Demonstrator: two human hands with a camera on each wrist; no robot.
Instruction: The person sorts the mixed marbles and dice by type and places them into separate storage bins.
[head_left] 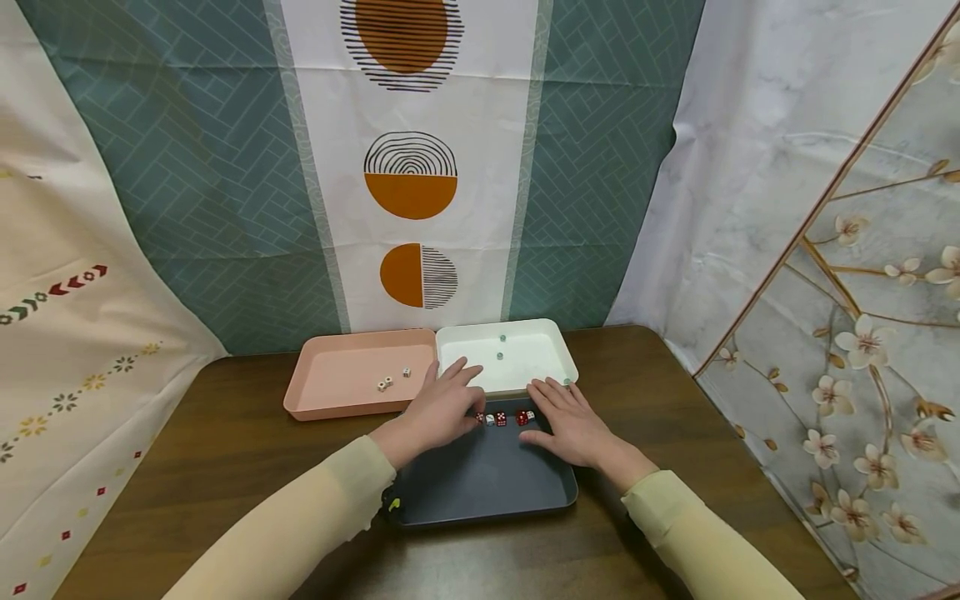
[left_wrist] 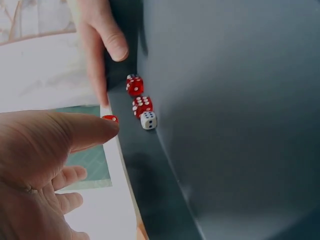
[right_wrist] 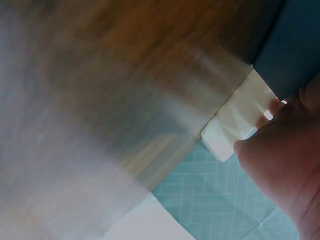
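Note:
My left hand (head_left: 444, 410) is over the far side of a dark grey tray (head_left: 487, 479), pinching a red die (left_wrist: 110, 118) between thumb and finger. Beside it in the tray, along the far wall, lie a white die (left_wrist: 148, 120) and a red die (left_wrist: 142, 106). Slightly farther right sit another red die (head_left: 521, 417) and a white die (head_left: 530, 414). My right hand (head_left: 572, 427) lies palm down at the tray's far right corner, fingers extended across the rim and thumb near those dice. The right wrist view shows part of that hand beside the trays.
Behind the dark tray stands a white tray (head_left: 536, 332) with a few pale teal dice, one near my right fingertips. To its left, a pink tray (head_left: 337, 404) contains several white dice. All three trays rest on a brown wooden table (head_left: 225, 475); cloths hang around it.

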